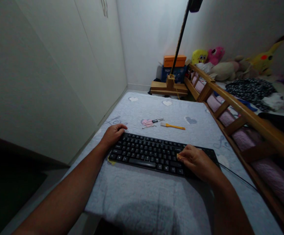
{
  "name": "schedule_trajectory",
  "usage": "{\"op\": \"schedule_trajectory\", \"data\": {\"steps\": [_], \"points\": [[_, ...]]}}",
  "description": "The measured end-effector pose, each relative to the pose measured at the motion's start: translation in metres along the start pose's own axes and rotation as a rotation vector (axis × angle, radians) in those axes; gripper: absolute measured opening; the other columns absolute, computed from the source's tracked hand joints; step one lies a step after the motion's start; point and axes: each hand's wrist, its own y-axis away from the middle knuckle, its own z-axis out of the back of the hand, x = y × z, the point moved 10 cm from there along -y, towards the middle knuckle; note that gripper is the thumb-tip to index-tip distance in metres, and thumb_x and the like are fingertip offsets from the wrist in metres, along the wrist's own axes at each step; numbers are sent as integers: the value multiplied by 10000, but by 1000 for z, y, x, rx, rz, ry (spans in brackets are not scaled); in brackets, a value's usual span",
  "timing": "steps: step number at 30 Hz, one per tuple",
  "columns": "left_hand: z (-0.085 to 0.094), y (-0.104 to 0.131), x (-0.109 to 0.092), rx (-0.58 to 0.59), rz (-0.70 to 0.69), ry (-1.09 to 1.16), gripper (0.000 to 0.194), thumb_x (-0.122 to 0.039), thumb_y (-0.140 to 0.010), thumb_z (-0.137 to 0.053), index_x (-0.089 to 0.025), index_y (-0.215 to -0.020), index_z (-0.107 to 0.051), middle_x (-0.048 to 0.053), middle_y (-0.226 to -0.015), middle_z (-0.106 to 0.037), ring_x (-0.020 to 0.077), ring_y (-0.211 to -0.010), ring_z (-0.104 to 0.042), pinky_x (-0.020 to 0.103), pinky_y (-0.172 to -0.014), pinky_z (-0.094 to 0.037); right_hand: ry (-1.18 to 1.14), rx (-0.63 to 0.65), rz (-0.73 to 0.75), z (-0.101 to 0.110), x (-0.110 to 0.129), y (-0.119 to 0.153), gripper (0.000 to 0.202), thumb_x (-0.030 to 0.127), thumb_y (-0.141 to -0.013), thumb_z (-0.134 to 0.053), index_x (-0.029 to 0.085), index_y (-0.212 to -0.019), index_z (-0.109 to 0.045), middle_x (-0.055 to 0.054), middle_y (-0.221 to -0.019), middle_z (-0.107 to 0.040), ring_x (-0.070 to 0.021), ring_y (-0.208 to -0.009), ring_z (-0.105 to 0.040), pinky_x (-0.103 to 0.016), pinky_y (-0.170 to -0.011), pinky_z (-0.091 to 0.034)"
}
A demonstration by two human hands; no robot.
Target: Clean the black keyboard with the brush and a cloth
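Note:
A black keyboard (146,150) lies flat on the cloth-covered table, its cable running off to the right. My left hand (114,133) is closed around the keyboard's far left corner, with the thumb at its edge. Over the right part of the keys, my right hand (193,160) pinches a small yellowish-orange piece (178,156) and presses it against the keys; most of that piece is hidden by my fingers. Beyond the keyboard lie a flat brush with a yellow handle (175,126) and several thin metal-tipped tools (155,121). Something yellow (111,161) peeks out under the keyboard's near left corner.
A pale blue heart-patterned cloth (142,189) covers the table. White cabinet doors (70,58) rise at the left. A wooden bed rail (240,114) runs along the right, with plush toys behind it. A dark pole on a wooden base (170,85) stands beyond the far edge.

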Motion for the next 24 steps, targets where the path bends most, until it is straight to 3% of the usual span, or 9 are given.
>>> {"op": "schedule_trajectory", "data": {"steps": [9, 24], "points": [[1, 0, -3, -3, -8, 6, 366, -366, -746, -483, -180, -910, -752, 63, -901, -759, 263, -863, -669, 377, -874, -496, -20, 70, -5, -5, 2, 3, 234, 261, -938, -555, 221, -808, -746, -50, -879, -646, -174, -773, -627, -288, -697, -473], [0, 0, -2, -3, 0, 14, 376, -369, -739, -484, -181, -918, -756, 55, -877, -755, 253, -829, -664, 362, -851, -499, -31, 39, 13, -2, 4, 3, 231, 277, -953, -540, 227, -869, -749, -49, -900, -647, -176, -791, -633, -285, -709, -471]]}}
